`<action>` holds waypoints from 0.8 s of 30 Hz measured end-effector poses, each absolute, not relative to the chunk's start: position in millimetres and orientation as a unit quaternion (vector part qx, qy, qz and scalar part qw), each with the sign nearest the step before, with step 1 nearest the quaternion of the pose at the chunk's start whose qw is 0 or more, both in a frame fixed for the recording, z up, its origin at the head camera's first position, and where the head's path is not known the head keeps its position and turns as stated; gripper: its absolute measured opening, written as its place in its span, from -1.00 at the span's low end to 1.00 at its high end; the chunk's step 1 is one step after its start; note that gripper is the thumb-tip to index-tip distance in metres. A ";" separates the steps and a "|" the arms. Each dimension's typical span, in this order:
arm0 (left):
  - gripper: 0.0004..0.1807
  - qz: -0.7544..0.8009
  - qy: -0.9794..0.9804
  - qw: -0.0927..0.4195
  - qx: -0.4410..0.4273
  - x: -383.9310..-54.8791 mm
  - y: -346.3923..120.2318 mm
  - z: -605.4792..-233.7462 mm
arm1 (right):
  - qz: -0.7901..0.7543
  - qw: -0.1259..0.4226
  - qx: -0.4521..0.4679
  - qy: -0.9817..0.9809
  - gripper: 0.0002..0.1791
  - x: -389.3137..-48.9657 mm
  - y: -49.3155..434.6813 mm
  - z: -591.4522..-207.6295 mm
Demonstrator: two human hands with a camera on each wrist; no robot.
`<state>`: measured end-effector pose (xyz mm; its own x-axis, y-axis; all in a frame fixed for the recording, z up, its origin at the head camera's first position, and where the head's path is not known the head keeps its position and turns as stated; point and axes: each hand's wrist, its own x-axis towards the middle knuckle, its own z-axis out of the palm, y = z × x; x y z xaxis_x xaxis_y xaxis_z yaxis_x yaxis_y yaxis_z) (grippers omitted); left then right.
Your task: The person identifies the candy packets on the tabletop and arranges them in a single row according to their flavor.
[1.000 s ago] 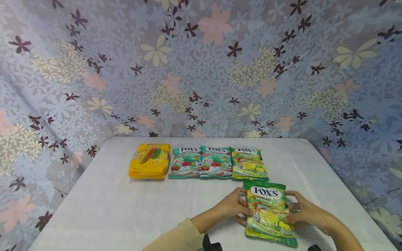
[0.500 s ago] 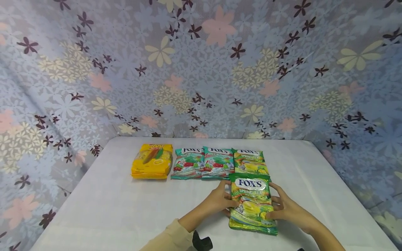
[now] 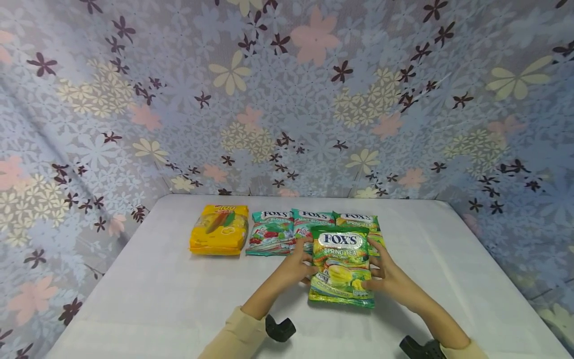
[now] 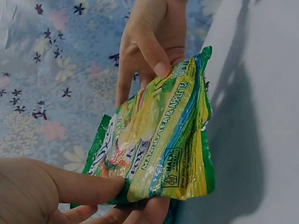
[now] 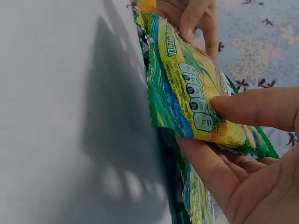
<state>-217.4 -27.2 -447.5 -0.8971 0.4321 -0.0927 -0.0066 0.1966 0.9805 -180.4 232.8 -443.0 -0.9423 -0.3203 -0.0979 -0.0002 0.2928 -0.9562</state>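
Note:
A green and yellow Fox's Spring Tea candy bag point(image 3: 341, 269) is held between both hands, raised over the table with its shadow below. My left hand point(image 3: 292, 269) grips its left side, thumb on the front and fingers behind, as the left wrist view shows at the bag's edge point(image 4: 159, 140). The right side is gripped by my right hand point(image 3: 389, 279), whose thumb presses the printed front point(image 5: 196, 93) in the right wrist view. Behind it, partly covered, lies another Spring Tea bag point(image 3: 358, 219). Two teal Mint Blossom bags, one at left point(image 3: 271, 234) and one beside it point(image 3: 309, 219), lie in the same row.
A plump yellow candy bag point(image 3: 219, 232) with a mango picture lies at the row's left end. White cloth covers the table point(image 3: 179, 304). A flowered sheet point(image 3: 287, 99) rises behind the table and along its sides. Dark wrist devices are strapped near both sleeves.
Both hands have carried the Spring Tea bag leftward and away from me. It now overlaps the right part of the row, and it hangs straighter than before.

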 end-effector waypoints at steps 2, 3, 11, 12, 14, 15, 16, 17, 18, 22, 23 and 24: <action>-0.24 0.618 0.754 0.172 0.140 -219.3 -29.2 -447.5 | -0.585 0.131 -0.103 0.794 0.22 -182.5 230.5 -441.6; -0.23 0.617 0.756 0.168 0.140 -220.3 -30.3 -447.5 | -0.583 0.128 -0.106 0.796 0.21 -183.2 229.5 -440.9; -0.25 0.610 0.766 0.120 0.162 -225.3 -40.5 -448.2 | -0.580 0.093 -0.145 0.796 0.19 -191.0 218.3 -435.7; -0.25 0.608 0.768 0.115 0.166 -225.5 -41.2 -448.0 | -0.579 0.086 -0.147 0.797 0.19 -191.2 217.2 -435.6; -0.24 0.602 0.773 0.107 0.170 -226.2 -42.0 -448.1 | -0.574 0.072 -0.153 0.801 0.20 -191.1 215.2 -435.6; -0.23 0.600 0.775 0.104 0.171 -226.4 -42.3 -448.0 | -0.570 0.063 -0.155 0.804 0.20 -190.9 214.3 -435.5; -0.23 0.598 0.776 0.100 0.172 -226.4 -42.6 -447.9 | -0.568 0.055 -0.156 0.806 0.20 -190.9 213.5 -435.7; -0.22 0.595 0.779 0.096 0.172 -226.6 -42.6 -448.1 | -0.565 0.046 -0.156 0.809 0.19 -190.7 212.6 -435.7; -0.21 0.593 0.781 0.092 0.172 -226.6 -42.8 -448.2 | -0.564 0.039 -0.158 0.810 0.19 -190.5 211.9 -435.8; -0.20 0.585 0.790 0.069 0.172 -227.0 -42.2 -448.5 | -0.572 0.023 -0.160 0.804 0.17 -189.9 210.0 -435.5; -0.21 0.583 0.791 0.065 0.172 -227.1 -42.0 -448.7 | -0.575 0.020 -0.162 0.802 0.16 -189.6 209.7 -435.9; -0.21 0.580 0.794 0.059 0.173 -227.2 -41.7 -449.0 | -0.578 0.019 -0.164 0.799 0.16 -189.4 209.5 -436.4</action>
